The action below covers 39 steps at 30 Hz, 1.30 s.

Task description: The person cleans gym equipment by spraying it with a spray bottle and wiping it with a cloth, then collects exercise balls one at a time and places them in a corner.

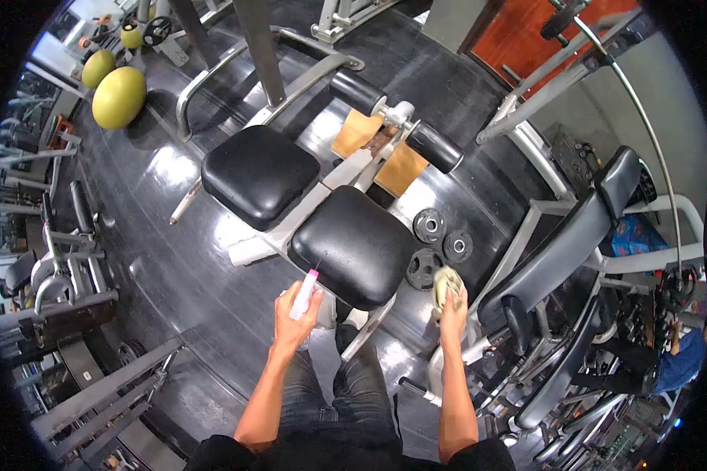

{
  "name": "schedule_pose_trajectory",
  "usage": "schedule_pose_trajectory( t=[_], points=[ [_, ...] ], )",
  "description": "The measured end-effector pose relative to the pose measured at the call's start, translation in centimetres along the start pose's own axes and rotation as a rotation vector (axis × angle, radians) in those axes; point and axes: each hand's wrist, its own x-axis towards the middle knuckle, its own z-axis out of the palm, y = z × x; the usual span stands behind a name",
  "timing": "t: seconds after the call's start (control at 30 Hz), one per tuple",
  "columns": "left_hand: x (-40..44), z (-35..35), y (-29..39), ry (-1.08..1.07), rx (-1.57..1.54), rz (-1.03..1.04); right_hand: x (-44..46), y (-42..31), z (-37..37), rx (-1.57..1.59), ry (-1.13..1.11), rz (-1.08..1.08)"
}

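Observation:
My left hand is wrapped round a white spray bottle with a pink nozzle, held by the near edge of a black padded seat. Small droplets show on that seat. A crumpled pale cloth is gripped in my right hand, to the right of the seat and apart from it. A second black pad lies beyond, up and to the left, on the same machine. Black rollers sit at the machine's far end.
Several weight plates lie on the floor right of the seat. A long inclined bench stands at the right. Yellow exercise balls rest at the upper left. Another person in blue is at the far right.

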Motion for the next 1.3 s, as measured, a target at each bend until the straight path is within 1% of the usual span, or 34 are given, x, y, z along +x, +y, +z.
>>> schedule_pose_trajectory(
  t=[0.1,0.13,0.17,0.23,0.27,0.37,0.43,0.47,0.5,0.57,0.63,0.67,0.7,0.73,0.77,0.83,0.87,0.9,0.93,0.97,1.0,1.03,1.07,1.1,1.17,1.23,1.3],
  points=[
    [0.2,0.4,0.9,-0.014,0.051,0.042,-1.0,3.4,-3.1,-0.107,0.085,0.08],
    [0.2,0.3,1.4,-0.06,0.067,-0.002,-1.1,4.6,-3.3,0.017,0.163,0.108],
    [0.0,0.5,1.4,-0.057,0.071,-0.017,-1.3,5.6,-4.1,0.066,0.165,0.145],
    [-0.3,1.2,1.4,-0.086,0.058,-0.022,-0.8,6.7,-4.8,0.094,0.14,0.132],
    [-0.5,1.6,0.4,-0.095,0.059,0.017,-0.5,7.1,-5.0,0.089,0.136,0.129],
    [-0.9,2.2,1.2,-0.072,0.048,0.041,0.1,4.2,-3.1,-0.002,0.157,0.115],
    [-1.0,2.6,1.8,-0.061,0.039,0.01,0.7,1.0,-1.1,0.075,0.084,0.05],
    [-1.0,2.9,1.8,-0.051,0.019,0.022,1.3,-0.3,-0.4,0.073,-0.004,0.011],
    [-1.1,3.0,1.7,-0.041,0.001,0.034,1.9,-0.6,0.6,0.072,-0.009,0.011],
    [-1.1,3.2,1.5,-0.058,-0.019,0.002,3.0,-1.2,2.9,0.064,-0.099,-0.098],
    [-1.0,3.1,1.7,-0.052,-0.015,0.012,2.3,-3.8,6.0,0.018,-0.107,-0.259],
    [-1.1,2.9,1.5,-0.049,-0.016,0.012,2.0,-3.9,7.3,-0.032,-0.111,-0.352],
    [-1.2,2.6,1.2,-0.031,-0.014,0.013,1.1,-4.6,8.2,-0.202,-0.122,-0.534],
    [-1.3,2.3,0.9,-0.013,-0.011,0.015,-0.1,-6.3,9.0,-0.187,-0.288,-0.635],
    [-1.5,1.8,0.9,-0.01,-0.01,0.014,-0.7,-6.6,10.4,-0.257,-0.372,-0.818],
    [-2.0,0.5,0.8,0.027,-0.028,-0.1,-0.6,-8.7,11.7,-0.677,-0.665,-1.085],
    [-2.6,-0.1,-1.0,0.011,0.041,-0.099,1.0,-7.2,12.9,-0.563,-0.579,-1.033],
    [-2.7,-0.6,-1.2,0.011,0.037,-0.098,3.2,-6.1,14.2,-0.45,-0.493,-0.981],
    [-2.7,-1.1,-1.2,0.027,0.004,-0.125,4.9,-7.9,14.8,-0.542,-0.468,-0.934],
    [-3.0,-1.6,-1.3,0.042,-0.029,-0.154,7.5,-7.2,16.1,-0.509,-0.364,-0.874],
    [-3.3,-1.8,-2.2,0.047,-0.056,-0.195,9.9,-7.3,16.7,-0.567,-0.384,-0.681],
    [-3.5,-1.9,-2.8,0.048,-0.057,-0.191,12.5,-6.2,17.8,-0.54,-0.328,-0.599],
    [-3.6,-2.2,-2.8,0.044,-0.049,-0.194,16.1,-3.7,19.0,-0.517,-0.408,-0.413],
    [-3.7,-2.6,-2.8,0.041,-0.038,-0.198,16.4,-4.7,19.7,-0.55,-0.407,-0.304],
    [-3.9,-3.2,-2.8,0.04,-0.034,-0.21,15.0,-6.0,21.3,-0.679,-0.367,-0.463],
    [-4.2,-3.3,-2.9,0.038,-0.045,-0.234,9.8,-8.5,20.7,-0.397,-0.42,-0.677],
    [-4.2,-3.3,-2.9,0.043,-0.06,-0.211,6.0,-9.1,19.1,-0.34,-0.68,-0.963]
  ],
)
